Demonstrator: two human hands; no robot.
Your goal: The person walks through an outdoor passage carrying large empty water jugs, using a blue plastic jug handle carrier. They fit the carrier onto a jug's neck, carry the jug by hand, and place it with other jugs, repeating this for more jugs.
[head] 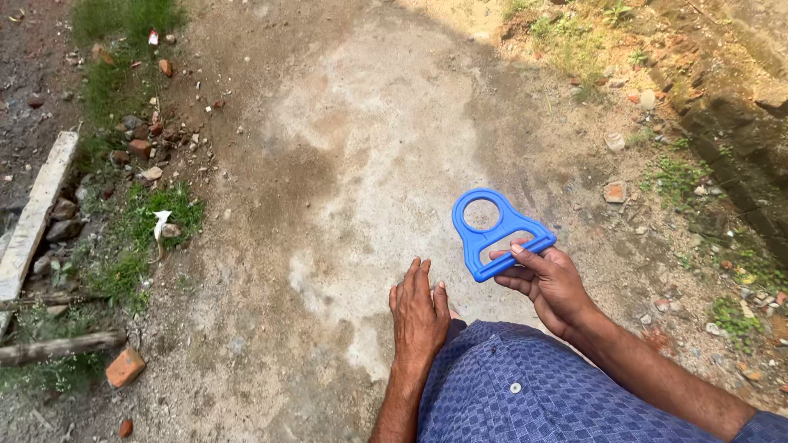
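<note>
Looking down: a blue checked shirt (525, 394) filled the near edge at 6 o'clock.
Left hand: the left hand (419, 316) hung flat and open, fingers straight and close together, holding nothing, just in front of the shirt.
Right hand: the right hand (550, 283) was shut on the bar end of a blue plastic handle (492, 234), thumb on top and fingers under.
Where the handle was: up in the air at about 1 o'clock from the left hand, its round hole pointing away to 12 o'clock.
Holding it well: I think a firm pinch on the bar kept it steady; a loose pinch could have let the ring end tip down.
Open room: the pale dirt path (369, 148) ran wide and bare from 6 to 12 o'clock.
Left edge: at 9 o'clock lay grass, a grey plank (37, 209) and a broken brick (125, 367).
Right edge: at 3 o'clock sat small stones, weeds and a dark wall (739, 139).
</note>
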